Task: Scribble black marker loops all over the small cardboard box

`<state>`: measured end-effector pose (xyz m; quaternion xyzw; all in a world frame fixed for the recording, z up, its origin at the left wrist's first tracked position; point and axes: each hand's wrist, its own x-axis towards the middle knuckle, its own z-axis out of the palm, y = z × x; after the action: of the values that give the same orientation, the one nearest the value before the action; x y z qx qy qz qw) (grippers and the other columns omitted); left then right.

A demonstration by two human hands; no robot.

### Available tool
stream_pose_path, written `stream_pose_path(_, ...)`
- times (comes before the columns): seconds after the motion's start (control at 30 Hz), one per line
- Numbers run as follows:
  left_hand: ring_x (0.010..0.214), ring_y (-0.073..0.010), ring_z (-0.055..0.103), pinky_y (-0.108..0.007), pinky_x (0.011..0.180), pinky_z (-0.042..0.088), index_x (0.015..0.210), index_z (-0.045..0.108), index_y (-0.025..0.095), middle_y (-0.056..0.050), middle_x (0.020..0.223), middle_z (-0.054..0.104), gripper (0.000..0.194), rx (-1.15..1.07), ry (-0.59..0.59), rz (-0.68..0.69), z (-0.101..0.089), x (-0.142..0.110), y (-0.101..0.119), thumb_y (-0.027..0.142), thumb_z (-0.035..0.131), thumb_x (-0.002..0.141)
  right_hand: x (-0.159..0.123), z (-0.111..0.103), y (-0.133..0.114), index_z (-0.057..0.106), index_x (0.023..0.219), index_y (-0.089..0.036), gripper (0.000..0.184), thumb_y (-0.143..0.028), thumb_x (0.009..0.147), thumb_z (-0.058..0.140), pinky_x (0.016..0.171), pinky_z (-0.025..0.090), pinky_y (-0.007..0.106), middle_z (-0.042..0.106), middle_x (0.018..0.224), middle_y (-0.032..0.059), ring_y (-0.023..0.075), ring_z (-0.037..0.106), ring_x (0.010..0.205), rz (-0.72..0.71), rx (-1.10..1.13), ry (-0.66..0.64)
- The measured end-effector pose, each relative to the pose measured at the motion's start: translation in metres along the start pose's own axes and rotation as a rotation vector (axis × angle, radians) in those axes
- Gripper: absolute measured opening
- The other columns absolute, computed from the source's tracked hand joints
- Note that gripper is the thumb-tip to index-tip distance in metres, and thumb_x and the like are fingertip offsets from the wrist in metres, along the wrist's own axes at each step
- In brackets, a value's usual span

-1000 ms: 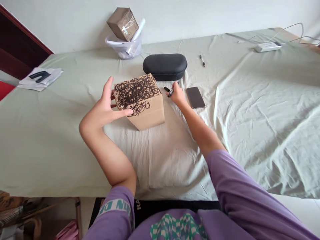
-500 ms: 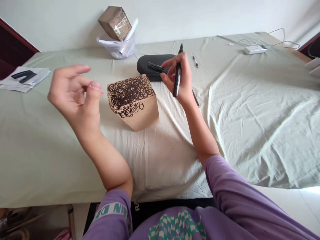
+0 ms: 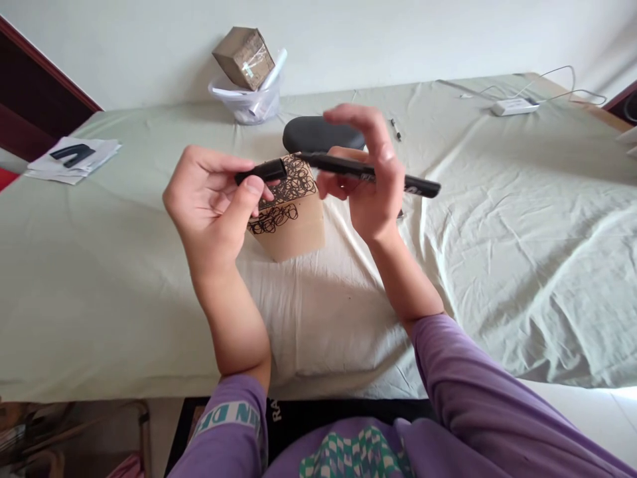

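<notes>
Between the thumb and fingers of my left hand (image 3: 213, 206) is a black marker cap (image 3: 269, 171), its open end facing right. My right hand (image 3: 375, 176) grips a black marker (image 3: 418, 186) held nearly level. The marker's tip points left, close to the cap's mouth but apart from it. Behind and below both hands stands a brown cardboard box (image 3: 293, 236) on the cloth. Black looping scribbles cover its top and spill onto the upper left of its front face; my left hand hides its left side.
A dark oval case (image 3: 318, 135) lies behind the box. Farther back, a clear plastic tub (image 3: 243, 106) holds another cardboard box (image 3: 243, 56). A small pen (image 3: 396, 130), a white power strip (image 3: 515, 107) and a black stapler-like object (image 3: 73, 155) on papers (image 3: 64, 171) lie around.
The cap has passed from my right hand to my left. My left hand has moved right, and the marker has swung from upright to nearly level, its tip now facing left.
</notes>
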<state>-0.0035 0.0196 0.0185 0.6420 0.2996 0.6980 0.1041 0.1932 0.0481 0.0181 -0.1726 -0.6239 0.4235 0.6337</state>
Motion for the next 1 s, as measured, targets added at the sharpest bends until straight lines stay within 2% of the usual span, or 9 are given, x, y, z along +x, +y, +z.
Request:
stream_pose_path(0.1,0.07,-0.013,0.078,-0.025,0.053,0.058,0.101,0.075,0.024,0.002,0.084,0.076,0.035,0.066,-0.053,-0.051,-0.006,-0.002,0.001,0.053,0.092,0.093,0.001,0.005,-0.002,0.057,0.095,-0.03,0.036,-0.066,0.099,0.056,0.05,0.039,0.029,0.041,0.06,-0.0047,0.015,0.041,0.051,0.123,0.118,0.068)
stream_pose_path(0.27,0.081,-0.0163,0.081,-0.035,0.069,0.068,0.105,0.078,0.029,0.002,0.098,0.083,0.021,0.144,-0.184,-0.088,-0.011,-0.007,0.008,0.046,0.088,0.098,0.002,0.011,-0.001,0.055,0.082,-0.026,0.032,-0.055,0.095,0.061,0.048,0.033,0.029,0.039,0.058,-0.0038,0.014,0.039,0.049,0.231,0.196,-0.015)
stream_pose_path(0.37,0.087,-0.0176,0.084,-0.036,0.072,0.07,0.103,0.079,0.029,0.003,0.103,0.086,0.013,0.139,-0.238,-0.051,-0.012,-0.007,0.009,0.032,0.09,0.096,0.0,0.016,0.001,0.053,0.081,-0.026,0.036,-0.059,0.093,0.062,0.049,0.033,0.031,0.037,0.058,-0.0034,0.0155,0.038,0.05,0.297,0.161,-0.008)
stream_pose_path(0.5,0.098,-0.0221,0.086,-0.039,0.079,0.073,0.098,0.078,0.026,0.003,0.108,0.088,0.013,0.214,-0.305,-0.042,-0.013,-0.006,0.011,0.022,0.089,0.094,-0.004,0.023,0.007,0.056,0.081,-0.026,0.03,-0.051,0.096,0.06,0.051,0.025,0.032,0.04,0.055,-0.0045,0.014,0.031,0.049,0.258,0.247,-0.032)
stream_pose_path(0.6,0.109,-0.0247,0.086,-0.046,0.092,0.074,0.099,0.076,0.028,0.004,0.115,0.087,0.008,0.292,-0.338,-0.073,-0.013,-0.007,0.011,0.027,0.084,0.099,-0.005,0.024,0.01,0.057,0.082,-0.025,0.033,-0.053,0.099,0.059,0.053,0.019,0.031,0.04,0.054,-0.0058,0.0122,0.027,0.049,0.257,0.297,-0.047)
stream_pose_path(0.7,0.118,-0.0256,0.083,-0.051,0.104,0.071,0.103,0.074,0.032,0.005,0.123,0.084,0.007,0.373,-0.359,-0.117,-0.013,-0.008,0.011,0.038,0.076,0.105,-0.004,0.023,0.009,0.056,0.085,-0.026,0.035,-0.059,0.097,0.061,0.052,0.023,0.031,0.039,0.055,-0.0062,0.0132,0.028,0.048,0.311,0.26,-0.073)
stream_pose_path(0.8,0.12,-0.0243,0.081,-0.05,0.108,0.068,0.109,0.073,0.032,0.004,0.124,0.083,0.005,0.375,-0.365,-0.074,-0.012,-0.005,0.009,0.036,0.075,0.106,-0.001,0.021,0.009,0.056,0.089,-0.028,0.032,-0.059,0.096,0.061,0.05,0.022,0.031,0.034,0.054,-0.0077,0.0138,0.023,0.047,0.31,0.249,-0.074)
stream_pose_path(0.9,0.132,-0.0269,0.076,-0.049,0.118,0.062,0.132,0.069,0.031,0.0,0.134,0.079,0.043,0.36,-0.402,0.009,-0.021,0.003,0.004,0.037,0.091,0.096,0.007,0.012,0.015,0.056,0.09,-0.029,0.018,-0.045,0.097,0.061,0.053,0.016,0.031,0.031,0.053,-0.0092,0.0133,0.017,0.047,0.221,0.265,-0.041)
stream_pose_path(1.0,0.153,-0.0367,0.062,-0.059,0.127,0.052,0.155,0.054,0.03,-0.009,0.156,0.067,0.093,0.427,-0.414,-0.043,-0.048,0.01,-0.012,0.063,0.098,0.08,0.021,-0.01,0.035,0.052,0.09,-0.03,0.021,-0.045,0.097,0.066,0.054,0.021,0.031,0.034,0.061,-0.0075,0.0144,0.023,0.051,0.156,0.1,0.08)
